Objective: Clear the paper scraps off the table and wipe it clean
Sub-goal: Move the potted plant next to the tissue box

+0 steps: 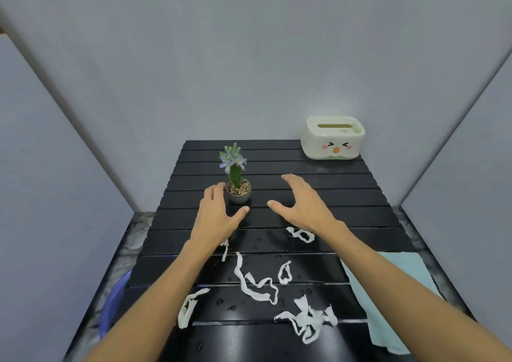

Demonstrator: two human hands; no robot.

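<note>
Head view: both bare forearms reach forward over a black slatted counter (346,192) set against grey walls.
Writing: none readable; the tissue box (333,137) carries only a printed cartoon face with squeezed eyes, pink cheeks and an orange beak.
Tissue box: cream, smooth, rounded corners, with a slot on top, at the far right corner of the counter.
Paper scraps (256,285): thin white torn strips, curled and looped, scattered across the near half of the counter, with small water drops between them.
Cloth (388,292): pale blue, soft and fuzzy, lying on the near right edge of the counter, partly under the right forearm.
Potted plant (237,180): small grey round pot topped with gravel, a green stalk with pale blue flowers, upright at mid-counter.
Left hand (214,214): fingers (214,192) relaxed and spread, holding nothing, fingertips just beside the pot.
Right hand (303,205): fingers straight and released, thumb out, holding nothing, well right of the pot.
Basin (112,306): purple rim showing below the left edge.
</note>
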